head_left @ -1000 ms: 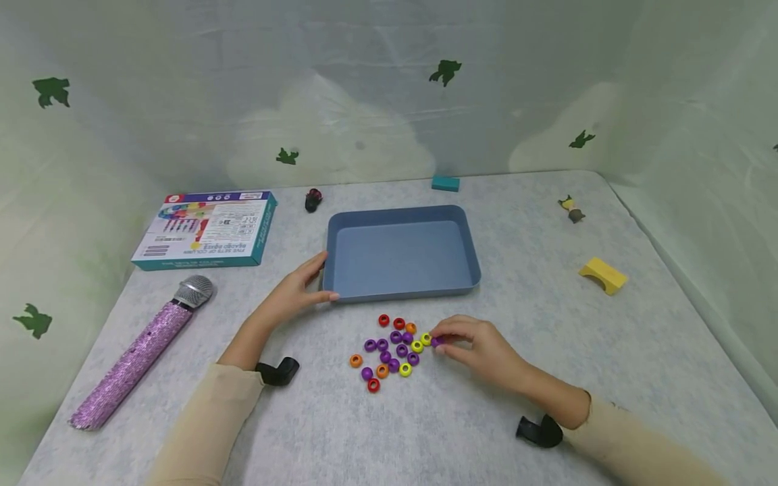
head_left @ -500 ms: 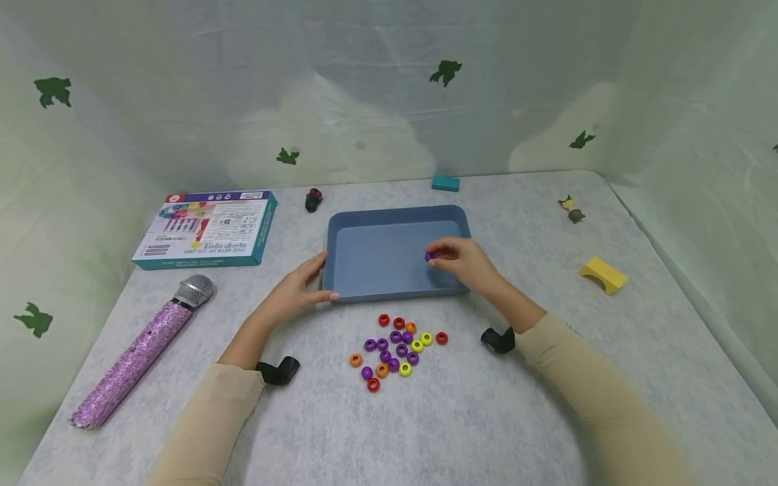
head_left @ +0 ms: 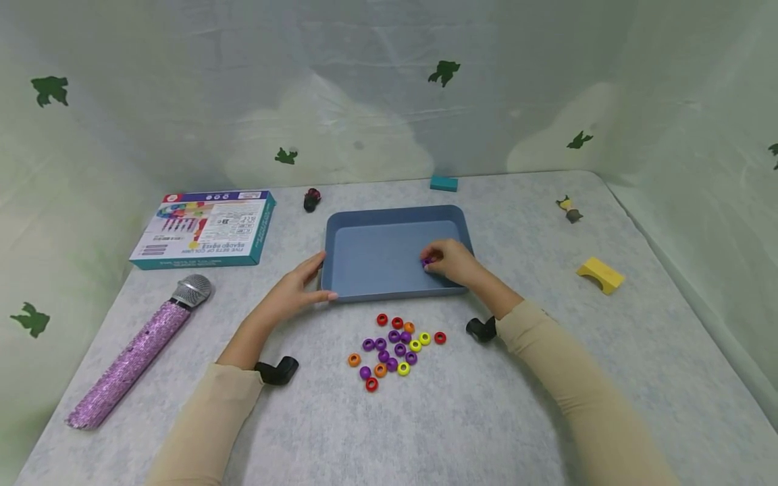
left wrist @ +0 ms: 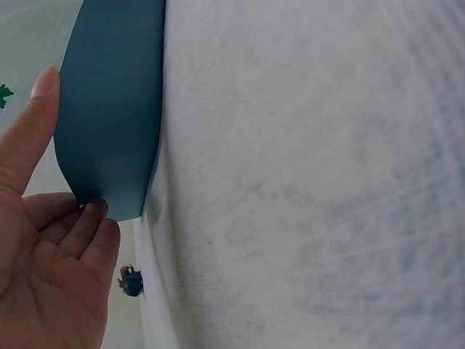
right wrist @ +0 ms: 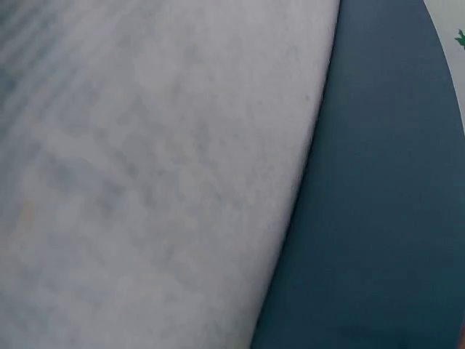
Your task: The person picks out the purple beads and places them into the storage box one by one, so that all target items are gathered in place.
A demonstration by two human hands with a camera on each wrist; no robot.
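Note:
In the head view, the blue-grey tray lies flat in the middle of the table. My left hand holds its near left corner, thumb along the front wall and fingers at the left side. The left wrist view shows bent fingers against the tray wall. Inside the tray's right half, my right hand pinches a purple bead low over the floor. Only the tray's outer wall shows in the right wrist view; the bead is hidden there. Loose purple beads lie in front of the tray.
Among the purple beads are red, orange and yellow beads. A sequined microphone and a flat box stand left. A yellow arch block lies right, a teal block behind the tray.
My right hand has carried the purple bead from the pile up into the tray, uncovering a red bead, and has since sunk slightly. My left hand has stayed at the corner.

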